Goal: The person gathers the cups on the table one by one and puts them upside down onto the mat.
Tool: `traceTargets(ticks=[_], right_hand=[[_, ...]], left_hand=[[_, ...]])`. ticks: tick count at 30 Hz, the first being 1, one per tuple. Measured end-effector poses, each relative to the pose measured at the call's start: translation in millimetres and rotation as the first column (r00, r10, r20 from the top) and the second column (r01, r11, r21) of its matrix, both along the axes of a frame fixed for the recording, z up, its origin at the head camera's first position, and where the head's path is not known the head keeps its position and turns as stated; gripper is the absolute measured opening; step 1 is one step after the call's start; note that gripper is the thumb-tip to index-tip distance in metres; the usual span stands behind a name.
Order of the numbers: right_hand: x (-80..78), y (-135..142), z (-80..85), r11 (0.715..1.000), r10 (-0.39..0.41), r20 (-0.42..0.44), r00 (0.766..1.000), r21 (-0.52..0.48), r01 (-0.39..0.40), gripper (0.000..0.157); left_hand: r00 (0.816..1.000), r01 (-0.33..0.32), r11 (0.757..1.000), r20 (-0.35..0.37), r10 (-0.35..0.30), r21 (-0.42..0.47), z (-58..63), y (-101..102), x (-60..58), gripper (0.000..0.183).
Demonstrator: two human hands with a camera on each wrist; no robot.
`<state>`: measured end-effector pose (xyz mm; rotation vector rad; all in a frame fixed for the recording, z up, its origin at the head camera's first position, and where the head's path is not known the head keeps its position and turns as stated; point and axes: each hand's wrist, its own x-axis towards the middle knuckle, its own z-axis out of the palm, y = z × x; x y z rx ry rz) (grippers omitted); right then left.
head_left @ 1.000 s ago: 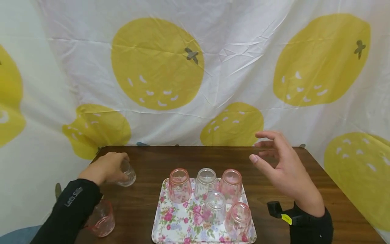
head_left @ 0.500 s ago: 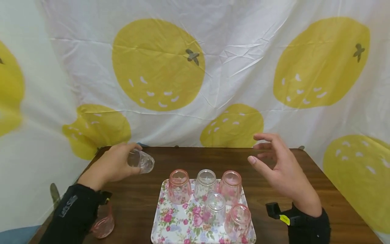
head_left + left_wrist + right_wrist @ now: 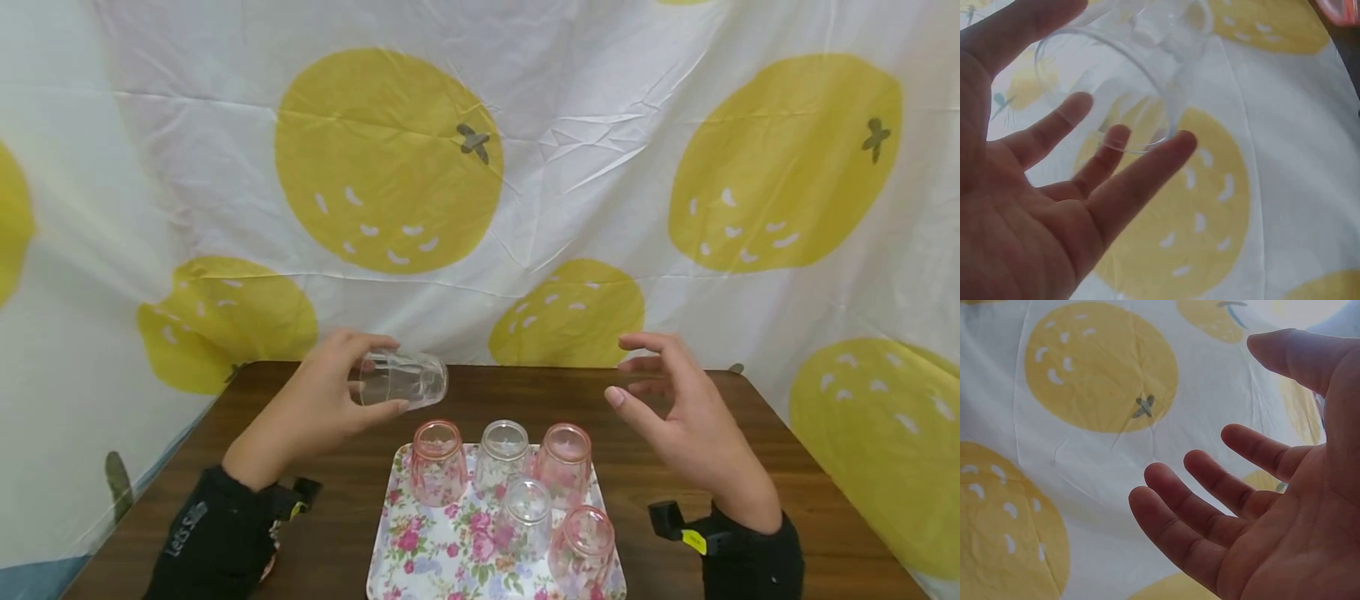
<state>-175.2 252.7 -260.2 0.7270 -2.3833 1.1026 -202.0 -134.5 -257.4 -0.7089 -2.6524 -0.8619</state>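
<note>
At the far left, near the table's front edge, a pink glass [image 3: 272, 557] peeks out from behind your black sleeve, mostly hidden. Your left hand [image 3: 318, 408] grips a clear ribbed drinking glass [image 3: 401, 378], thumb on one side and fingers curled round the other; the glass lies on its side in the air above the dark brown wooden table [image 3: 352, 492], just behind the tray. The left wrist view shows its round rim [image 3: 1110, 87] against your fingers [image 3: 1141, 175].

In the middle, the rectangular floral-printed tray [image 3: 420, 567] holds five glasses standing upside down: at the back a pink one [image 3: 437, 450], a clear one [image 3: 502, 454] and another pink one [image 3: 565, 454]; in front of these a clear one [image 3: 527, 508] and a pink one [image 3: 583, 546].

To the right, your right hand [image 3: 686, 412] hovers above the table beside the tray, fingers relaxed and spread, holding nothing. Behind everything hangs a white cloth with yellow fruit prints [image 3: 390, 158].
</note>
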Motion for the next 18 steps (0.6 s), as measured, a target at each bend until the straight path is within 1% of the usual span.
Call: traceTargets(ticks=[5, 7, 9, 13, 16, 18], right_hand=[[-2.6, -2, -0.7, 1.0, 0.015, 0.002, 1.0, -0.009, -0.015, 0.054], [-4.1, -3, -1.5, 1.0, 0.02, 0.001, 1.0, -0.009, -0.02, 0.053], [-5.4, -6, -2.5, 1.0, 0.029, 0.003, 1.0, -0.011, -0.029, 0.053], [-8.6, -10, -4.0, 0.998, 0.061, 0.002, 0.998, -0.02, -0.061, 0.052], [-10.8, -13, -4.8, 0.994, 0.106, 0.01, 0.994, -0.033, -0.106, 0.051], [-11.6, -14, -5.3, 0.988, 0.145, 0.021, 0.989, -0.048, -0.144, 0.05]], left_hand=[[0.997, 0.065, 0.99, -0.035, -0.061, 0.129, -8.4, 17, -1.5, 0.066], [0.995, 0.097, 0.978, -0.042, -0.091, 0.185, -11.8, 22, -1.7, 0.066], [0.991, 0.135, 0.96, -0.035, -0.13, 0.245, -15.2, 27, -1.5, 0.066], [0.974, 0.204, 0.906, 0.013, -0.225, 0.37, -21.7, 36, -0.9, 0.063], [0.955, 0.236, 0.851, 0.049, -0.292, 0.47, -26.9, 44, -1.0, 0.061], [0.941, 0.254, 0.809, 0.057, -0.333, 0.531, -30.7, 51, -0.9, 0.062]])
